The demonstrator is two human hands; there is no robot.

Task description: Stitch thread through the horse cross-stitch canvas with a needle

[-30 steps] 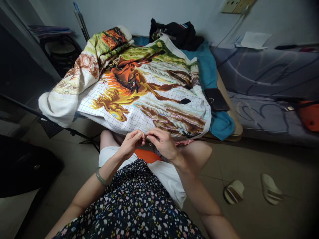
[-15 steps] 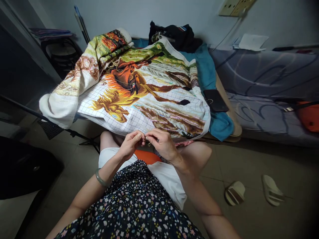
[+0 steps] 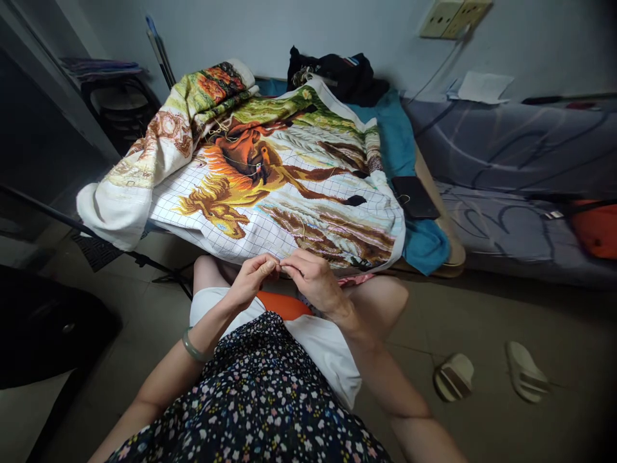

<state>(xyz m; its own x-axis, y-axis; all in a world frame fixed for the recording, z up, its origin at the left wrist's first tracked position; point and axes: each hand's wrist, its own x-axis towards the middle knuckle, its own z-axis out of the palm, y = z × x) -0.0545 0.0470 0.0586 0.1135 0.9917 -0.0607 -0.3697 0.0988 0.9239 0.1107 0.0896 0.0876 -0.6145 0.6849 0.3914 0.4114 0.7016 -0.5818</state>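
Note:
A large cross-stitch canvas point(image 3: 284, 186) with orange horses lies spread over a low table in front of me. Just below its near edge, over my lap, my left hand point(image 3: 251, 280) and my right hand point(image 3: 313, 278) meet fingertip to fingertip. Both are closed in a pinch on a thin yellowish thread point(image 3: 281, 269) between them; a needle is too small to make out. An orange object point(image 3: 284, 305) rests on my lap under the hands. A green bangle point(image 3: 191, 346) sits on my left wrist.
A black phone or wallet point(image 3: 414, 197) lies on a teal cloth point(image 3: 424, 241) at the canvas's right. A grey bed point(image 3: 520, 167) fills the right side. Two pale slippers point(image 3: 486, 376) lie on the floor. Dark clothes point(image 3: 337, 71) are piled at the back.
My hands have stayed pinched together with only small finger shifts. The view has tipped slightly, so the canvas sits a bit lower in the picture.

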